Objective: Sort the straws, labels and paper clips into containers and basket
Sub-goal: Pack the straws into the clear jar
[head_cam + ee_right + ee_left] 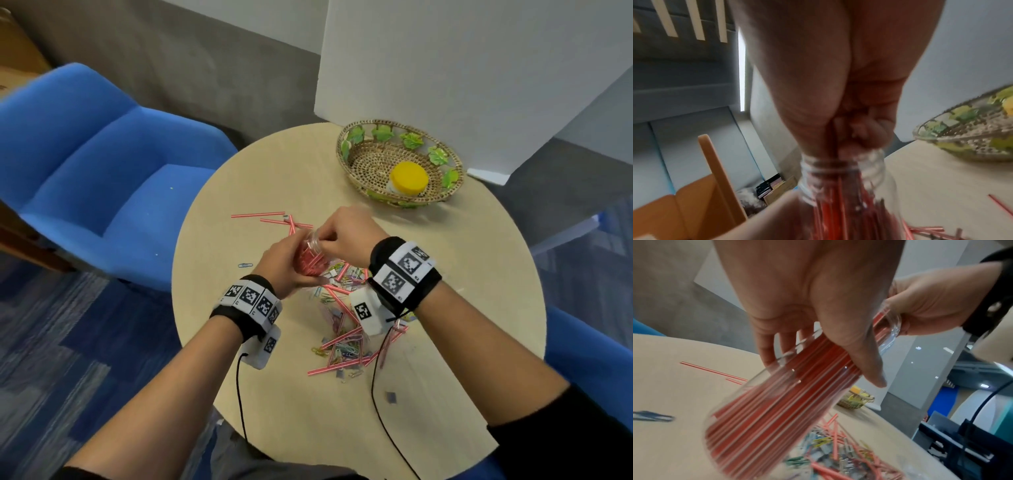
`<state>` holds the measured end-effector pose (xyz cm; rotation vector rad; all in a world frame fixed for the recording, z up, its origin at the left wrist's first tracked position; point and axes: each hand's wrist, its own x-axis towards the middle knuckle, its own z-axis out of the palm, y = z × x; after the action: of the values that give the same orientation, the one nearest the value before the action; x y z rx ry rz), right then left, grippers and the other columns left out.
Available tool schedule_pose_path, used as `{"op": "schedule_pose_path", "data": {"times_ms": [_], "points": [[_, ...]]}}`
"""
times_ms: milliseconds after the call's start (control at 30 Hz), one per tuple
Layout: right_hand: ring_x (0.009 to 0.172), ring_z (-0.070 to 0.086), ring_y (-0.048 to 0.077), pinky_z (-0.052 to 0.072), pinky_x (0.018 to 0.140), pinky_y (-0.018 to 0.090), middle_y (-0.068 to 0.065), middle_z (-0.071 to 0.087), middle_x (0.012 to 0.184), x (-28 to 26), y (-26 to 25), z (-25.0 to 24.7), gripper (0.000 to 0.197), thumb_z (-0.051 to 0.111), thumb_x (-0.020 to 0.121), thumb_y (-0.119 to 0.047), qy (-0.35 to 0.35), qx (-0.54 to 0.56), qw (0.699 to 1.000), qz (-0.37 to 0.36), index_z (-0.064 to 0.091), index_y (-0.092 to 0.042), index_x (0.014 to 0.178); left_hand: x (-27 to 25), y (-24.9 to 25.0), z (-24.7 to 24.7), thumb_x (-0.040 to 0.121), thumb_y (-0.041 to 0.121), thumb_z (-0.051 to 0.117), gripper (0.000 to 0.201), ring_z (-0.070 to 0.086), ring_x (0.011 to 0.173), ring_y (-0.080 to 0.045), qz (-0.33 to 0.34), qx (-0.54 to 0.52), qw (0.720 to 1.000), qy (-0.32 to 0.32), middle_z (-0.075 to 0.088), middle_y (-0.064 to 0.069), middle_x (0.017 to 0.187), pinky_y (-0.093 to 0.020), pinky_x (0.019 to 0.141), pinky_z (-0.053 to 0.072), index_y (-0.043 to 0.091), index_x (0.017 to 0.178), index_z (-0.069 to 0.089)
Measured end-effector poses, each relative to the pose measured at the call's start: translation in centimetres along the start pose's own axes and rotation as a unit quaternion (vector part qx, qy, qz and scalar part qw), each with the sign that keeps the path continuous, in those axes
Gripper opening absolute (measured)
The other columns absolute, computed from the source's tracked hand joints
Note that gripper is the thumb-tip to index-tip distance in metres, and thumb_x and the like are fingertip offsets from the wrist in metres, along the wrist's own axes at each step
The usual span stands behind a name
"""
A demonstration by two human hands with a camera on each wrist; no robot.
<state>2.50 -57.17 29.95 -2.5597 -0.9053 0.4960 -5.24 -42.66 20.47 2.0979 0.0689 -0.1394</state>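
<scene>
**Straws go into a clear jar over a cluttered round table**

A person's left hand [286,263] wraps its fingers and thumb round the body of a clear jar [310,258], held tilted above the table [445,394] with its open mouth turned away from the person and up toward the right hand [346,233]. The jar is packed with red-and-white striped straws [764,415] lying along its length. The right hand's fingers are bunched tightly together at the jar's threaded mouth [840,164]; the right wrist view is blurred, and they appear to pinch a straw or two at the rim, though that cannot be made out for certain.

Beneath and just in front of the hands a mixed pile [342,339] of loose straws, coloured paper clips and small grey labels is spread across the tabletop. Several more straws [258,215] lie apart on the far side of the jar, a single blue paper clip [245,265] sits alone to the left of the left hand, and one grey label [391,396] lies by itself nearer the person.

At the table's far right edge stands a woven basket [356,147] trimmed with green leaves, holding a container with a yellow lid [409,178]. A blue armchair [89,161] stands to the left of the table.
</scene>
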Motion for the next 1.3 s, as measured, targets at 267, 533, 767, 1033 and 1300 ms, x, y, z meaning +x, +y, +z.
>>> {"op": "schedule_pose_path", "data": {"times_ms": [267, 533, 767, 1033, 1300], "points": [[0.067, 0.057, 0.006, 0.044, 0.061, 0.019, -0.001, 0.075, 0.091, 6.5, 0.0, -1.6, 0.026, 0.049, 0.103, -0.014, -0.023, 0.243, 0.969, -0.041, 0.068, -0.011, 0.119, 0.8, -4.2, -6.6, 0.059, 0.042, 0.092, 0.085, 0.066, 0.103, -0.014, -0.050, -0.055, 0.993, 0.091, 0.068, 0.007, 0.112, -0.035, 0.095, 0.053, 0.024, 0.132, 0.054], [0.073, 0.068, 0.016, 0.057, 0.070, 0.026, 0.010, 0.072, 0.095, 11.4, -4.2, 0.9, 0.015, 0.068, 0.092, -0.010, 0.121, 0.357, 0.923, -0.075, 0.073, -0.007, 0.105, 2.5, -7.6, -10.0, 0.062, 0.045, 0.092, 0.080, 0.066, 0.102, -0.015, -0.089, -0.019, 0.987, 0.129, 0.070, 0.006, 0.113, -0.035, 0.093, 0.053, 0.028, 0.130, 0.054], [0.072, 0.068, -0.001, 0.051, 0.072, 0.009, -0.005, 0.073, 0.079, 13.5, -4.6, 3.8, 0.015, 0.074, 0.077, 0.002, 0.072, 0.220, 0.971, -0.064, 0.080, -0.008, 0.087, 4.2, -8.4, -10.8, 0.060, 0.043, 0.093, 0.078, 0.063, 0.097, -0.009, -0.063, 0.018, 0.993, 0.095, 0.068, 0.010, 0.111, -0.026, 0.085, 0.051, 0.030, 0.128, 0.056], [0.095, 0.068, 0.016, 0.054, 0.093, 0.036, 0.003, 0.073, 0.107, 18.0, 2.0, 5.3, 0.032, 0.054, 0.088, -0.001, 0.099, 0.167, 0.980, 0.052, 0.074, -0.016, 0.109, 5.5, -9.4, -11.4, 0.065, 0.048, 0.089, 0.080, 0.062, 0.106, -0.017, -0.121, 0.041, 0.980, 0.153, 0.066, 0.004, 0.119, -0.033, 0.091, 0.049, 0.026, 0.131, 0.051], [0.102, 0.058, 0.031, 0.046, 0.086, 0.038, 0.009, 0.059, 0.113, 20.6, 1.3, 13.0, 0.024, 0.053, 0.092, -0.013, -0.066, -0.237, 0.969, -0.022, 0.067, -0.009, 0.112, 5.6, -9.6, -11.5, 0.067, 0.044, 0.089, 0.078, 0.058, 0.102, -0.011, -0.141, 0.006, 0.965, 0.223, 0.065, 0.005, 0.121, -0.024, 0.088, 0.042, 0.023, 0.132, 0.051]]}}
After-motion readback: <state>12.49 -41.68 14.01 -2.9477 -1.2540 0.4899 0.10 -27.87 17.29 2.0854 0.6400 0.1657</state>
